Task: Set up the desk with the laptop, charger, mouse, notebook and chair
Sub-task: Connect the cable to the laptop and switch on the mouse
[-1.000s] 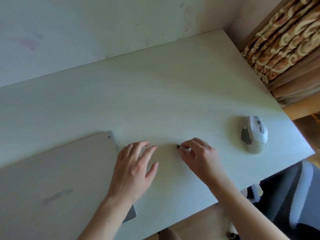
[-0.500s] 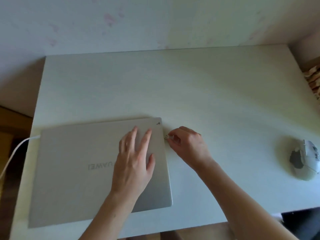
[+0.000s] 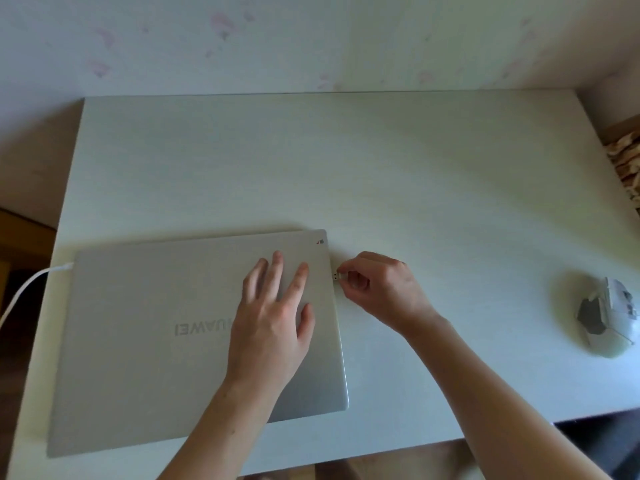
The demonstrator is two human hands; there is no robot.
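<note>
A closed silver laptop [image 3: 145,341] lies flat on the left half of the white desk [image 3: 381,174]. My left hand [image 3: 273,317] rests palm down on its lid, fingers spread, near the right edge. My right hand [image 3: 377,289] pinches a small USB dongle [image 3: 336,275] right at the laptop's right side edge. A white charger cable [image 3: 31,282] meets the laptop's left edge and hangs off the desk. A white and grey mouse [image 3: 609,320] sits at the far right of the desk.
The desk backs onto a pale wall [image 3: 311,39]. A patterned curtain [image 3: 627,161] shows at the right edge. Something dark, perhaps the chair [image 3: 602,441], is below the desk's front right corner. Wooden floor shows at the left.
My view swung left, bringing the whole laptop and cable into frame. My left hand moved onto the lid and my right hand carried the dongle to the laptop's right edge.
</note>
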